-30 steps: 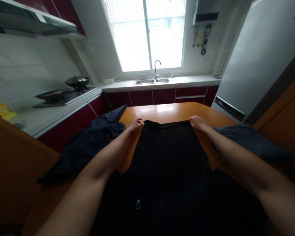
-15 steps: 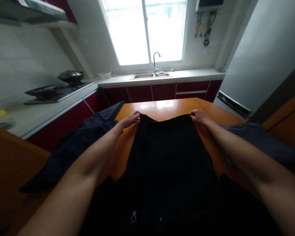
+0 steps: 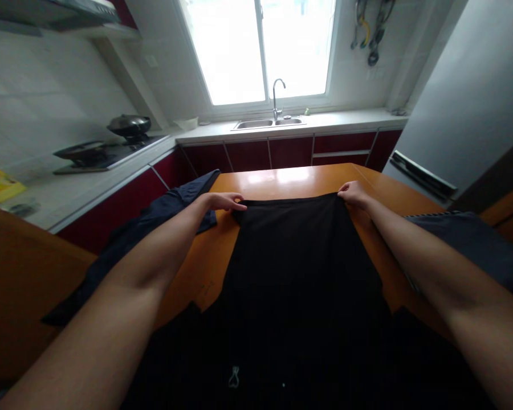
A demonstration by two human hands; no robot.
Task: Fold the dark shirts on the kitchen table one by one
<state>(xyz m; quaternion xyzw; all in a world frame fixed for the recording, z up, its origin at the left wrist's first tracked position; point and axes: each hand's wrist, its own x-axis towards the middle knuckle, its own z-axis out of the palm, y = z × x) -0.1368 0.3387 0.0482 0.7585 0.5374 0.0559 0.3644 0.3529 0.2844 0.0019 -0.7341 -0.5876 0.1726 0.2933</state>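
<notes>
A black garment (image 3: 299,273) lies spread lengthwise on the orange wooden table (image 3: 290,179), its far edge pulled straight. My left hand (image 3: 222,201) pinches the far left corner of that edge, fingers pressed together on the cloth. At the far right corner my right hand (image 3: 354,194) grips the cloth the same way. Both forearms reach forward along the sides of the garment. A small light mark shows near its close end.
A dark navy garment (image 3: 154,228) is heaped on the table's left side and hangs over the edge. Another grey-blue cloth (image 3: 465,245) lies at the right. Beyond are red cabinets, a sink (image 3: 267,123) under the window, a stove with pans (image 3: 111,151) and a fridge (image 3: 465,102).
Both hands have drawn the garment's far edge flatter and straighter on the table, the left hand sliding slightly outward. The view has tipped downward a little.
</notes>
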